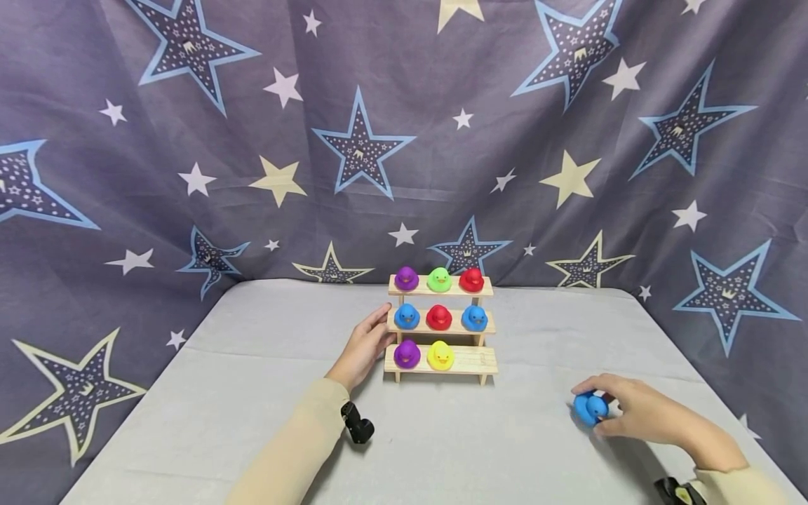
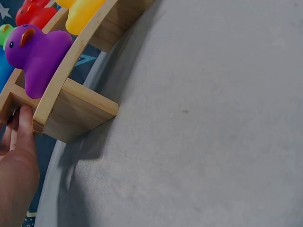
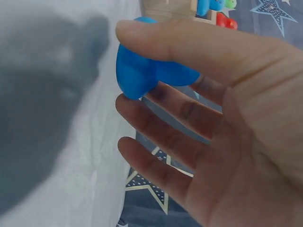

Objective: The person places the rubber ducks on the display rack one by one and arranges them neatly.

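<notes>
In the head view a three-tier wooden stand holds several small rubber ducks. My left hand is at its left side, gripping the end of the middle step; in the left wrist view the fingertips go in behind the lowest board, near a purple duck. Far to the right, my right hand pinches a blue rubber duck low over the table. The right wrist view shows the thumb across this blue duck, the other fingers spread below it.
The top step bears a purple duck, a green duck and a red duck. The middle holds blue, red and blue ones. On the bottom sit purple and yellow ducks at left and centre. A star-patterned curtain hangs behind the grey tabletop.
</notes>
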A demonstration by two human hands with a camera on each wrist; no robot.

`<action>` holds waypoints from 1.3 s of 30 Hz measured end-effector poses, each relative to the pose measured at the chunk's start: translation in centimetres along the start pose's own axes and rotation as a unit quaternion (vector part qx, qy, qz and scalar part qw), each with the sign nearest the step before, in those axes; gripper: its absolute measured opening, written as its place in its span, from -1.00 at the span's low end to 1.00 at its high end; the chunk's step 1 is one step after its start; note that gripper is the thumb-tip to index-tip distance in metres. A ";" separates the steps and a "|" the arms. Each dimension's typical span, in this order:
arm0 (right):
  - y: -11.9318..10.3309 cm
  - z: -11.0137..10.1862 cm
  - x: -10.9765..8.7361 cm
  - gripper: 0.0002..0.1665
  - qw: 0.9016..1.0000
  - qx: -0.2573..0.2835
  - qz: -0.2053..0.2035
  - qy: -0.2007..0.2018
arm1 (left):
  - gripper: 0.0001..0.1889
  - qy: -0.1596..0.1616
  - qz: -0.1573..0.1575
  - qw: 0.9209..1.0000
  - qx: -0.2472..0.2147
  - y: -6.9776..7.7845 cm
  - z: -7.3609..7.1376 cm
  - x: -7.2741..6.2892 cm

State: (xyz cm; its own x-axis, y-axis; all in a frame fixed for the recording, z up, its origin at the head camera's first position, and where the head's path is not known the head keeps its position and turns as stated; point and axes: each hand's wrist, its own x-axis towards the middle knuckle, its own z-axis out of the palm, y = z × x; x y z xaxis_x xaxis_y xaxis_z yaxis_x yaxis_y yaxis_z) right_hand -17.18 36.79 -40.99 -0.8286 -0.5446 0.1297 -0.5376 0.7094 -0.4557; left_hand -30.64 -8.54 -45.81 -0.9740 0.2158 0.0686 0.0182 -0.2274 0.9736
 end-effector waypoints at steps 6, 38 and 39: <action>-0.3 -0.8 0.2 -0.38 1.000 -0.011 0.016 -0.011 | -0.41 0.001 0.002 1.000 0.001 0.1 0.0 0.0; -3.1 0.8 5.9 -0.39 0.997 -0.046 -0.048 0.044 | -0.41 0.006 0.000 1.000 -0.004 0.0 0.1 0.0; -3.3 0.9 6.2 -0.39 0.997 -0.048 -0.050 0.046 | -0.41 0.005 0.001 1.000 -0.003 0.0 0.1 0.0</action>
State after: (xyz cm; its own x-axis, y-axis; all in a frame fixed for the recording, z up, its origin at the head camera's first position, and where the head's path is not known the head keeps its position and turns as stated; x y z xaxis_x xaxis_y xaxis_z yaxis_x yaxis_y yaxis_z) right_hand -20.40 30.69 -39.52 -0.7784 -0.5751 0.2517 -0.6272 0.6952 -0.3513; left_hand -30.64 -8.48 -45.78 -0.9763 0.2057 0.0677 0.0180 -0.2341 0.9720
